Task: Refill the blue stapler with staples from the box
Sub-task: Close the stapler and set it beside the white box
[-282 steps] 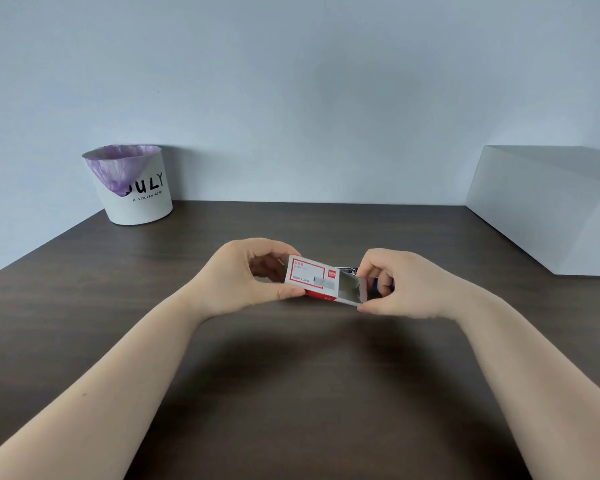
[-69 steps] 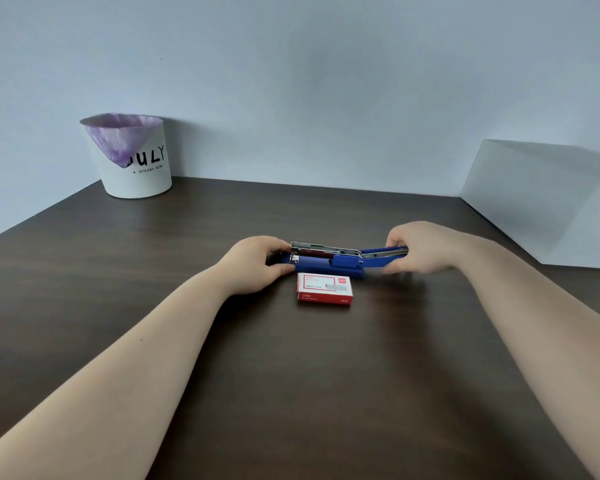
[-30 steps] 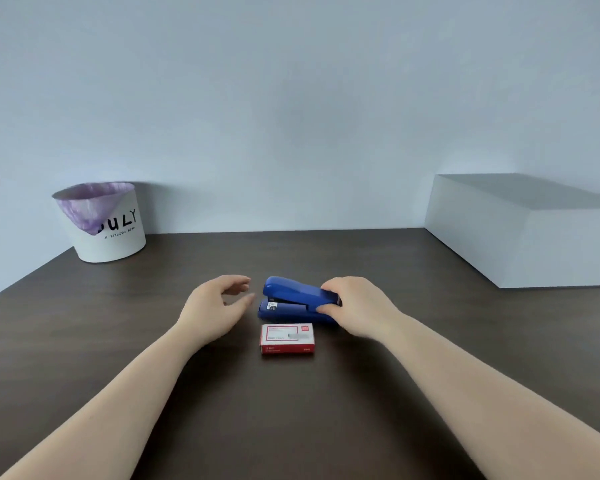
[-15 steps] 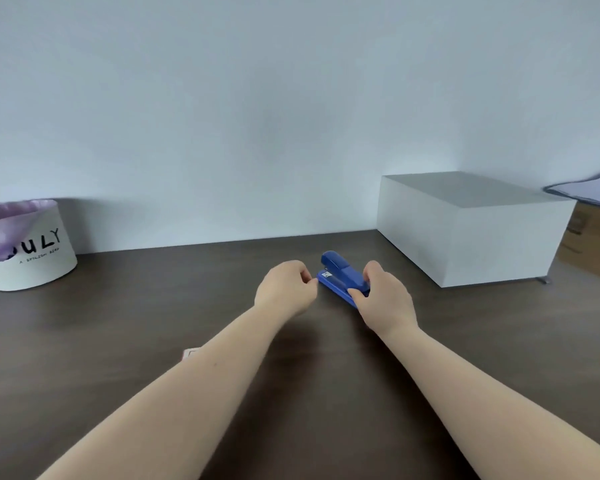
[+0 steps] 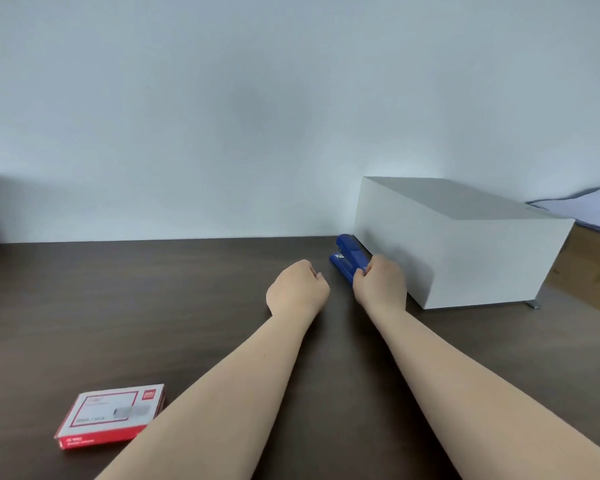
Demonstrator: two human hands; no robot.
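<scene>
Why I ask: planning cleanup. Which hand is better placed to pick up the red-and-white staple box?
Likely left. The left hand holds nothing and the red-and-white cardboard staple box lies beside its forearm; the right hand grips the blue stapler.

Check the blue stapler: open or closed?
Closed: the blue stapler has its top down on its base; the right hand grips its near end.

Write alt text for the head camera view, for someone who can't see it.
A person's right hand grips a closed blue stapler on a dark table, beside a white box. The left hand, loosely curled and empty, is next to it; a red staple box lies at the near left.
</scene>
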